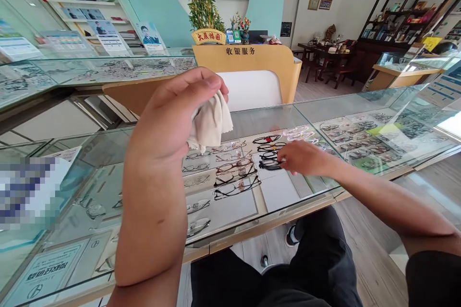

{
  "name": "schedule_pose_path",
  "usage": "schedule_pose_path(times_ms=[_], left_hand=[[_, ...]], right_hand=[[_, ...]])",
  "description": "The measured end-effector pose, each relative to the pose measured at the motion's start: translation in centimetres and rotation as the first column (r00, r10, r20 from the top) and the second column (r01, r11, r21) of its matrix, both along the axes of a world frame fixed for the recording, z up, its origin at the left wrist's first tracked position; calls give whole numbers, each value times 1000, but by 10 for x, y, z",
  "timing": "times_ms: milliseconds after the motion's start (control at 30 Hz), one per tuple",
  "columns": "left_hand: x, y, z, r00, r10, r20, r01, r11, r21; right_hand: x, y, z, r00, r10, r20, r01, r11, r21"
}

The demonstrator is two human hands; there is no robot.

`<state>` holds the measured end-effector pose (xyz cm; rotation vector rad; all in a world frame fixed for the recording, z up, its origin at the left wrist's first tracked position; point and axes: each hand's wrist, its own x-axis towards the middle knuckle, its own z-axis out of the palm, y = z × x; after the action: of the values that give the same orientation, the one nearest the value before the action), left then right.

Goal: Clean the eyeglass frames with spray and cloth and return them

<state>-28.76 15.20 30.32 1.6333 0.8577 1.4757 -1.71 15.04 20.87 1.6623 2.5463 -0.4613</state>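
My left hand is raised over the glass display case, its fingers closed on a cream-coloured cloth that hangs in folds below them. Lower and to the right, my right hand is closed at the near end of a row of dark-framed glasses. Its fingertips pinch the side of a pair of black eyeglasses; part of that frame is hidden behind them. More black frames lie just beyond. To their left is a column of brown and dark glasses.
The display case has a glass edge along its near side. Many more glasses lie to the right. A wooden counter with a plant stands beyond, and a second glass case runs along the left.
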Motion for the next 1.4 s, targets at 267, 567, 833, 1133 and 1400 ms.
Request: schedule_pose_path(times_ms=[267,567,833,1133,1400], left_hand=[[-8,-8,10,993,81,80,-77,995,-56],[-15,3,-5,997,68,39,-67,998,-17],[-10,20,-14,981,120,-150,-127,991,-37],[-6,35,-25,999,32,12,-31,995,-94],[3,35,-28,993,97,68,-96,995,-23]], right_hand=[[-20,7,80,653,370,-661,34,857,514],[-58,25,77,454,583,-674,50,739,672],[-56,40,66,432,571,-698,-19,780,626],[-56,57,62,235,587,-775,-123,808,576],[-68,66,54,3,464,-886,-34,885,464]])
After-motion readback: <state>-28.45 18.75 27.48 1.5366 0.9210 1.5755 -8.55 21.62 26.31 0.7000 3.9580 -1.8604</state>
